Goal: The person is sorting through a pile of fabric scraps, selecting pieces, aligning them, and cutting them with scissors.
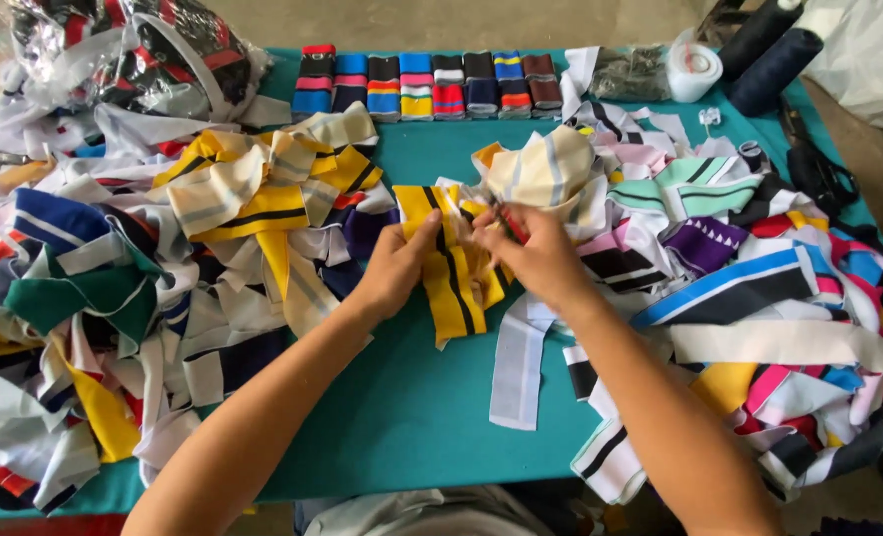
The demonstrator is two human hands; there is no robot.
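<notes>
This looks like a garment or tailoring workshop: a teal-covered surface [411, 417] is buried on both sides under heaps of striped knit collar and cuff strips [114, 288] in many colours. At twelve o'clock a neat row of folded, sorted strips [426, 84] lines the far edge, with a clear plastic bag of more pieces [134, 50] at eleven. At one to two o'clock stand dark thread cones [774, 50] and a white tape roll [694, 69], above bare concrete floor.

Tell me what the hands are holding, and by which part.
Both hold a yellow strip with black stripes: left hand at its upper left edge, right hand at its top end, pinching something small and red there.
</notes>
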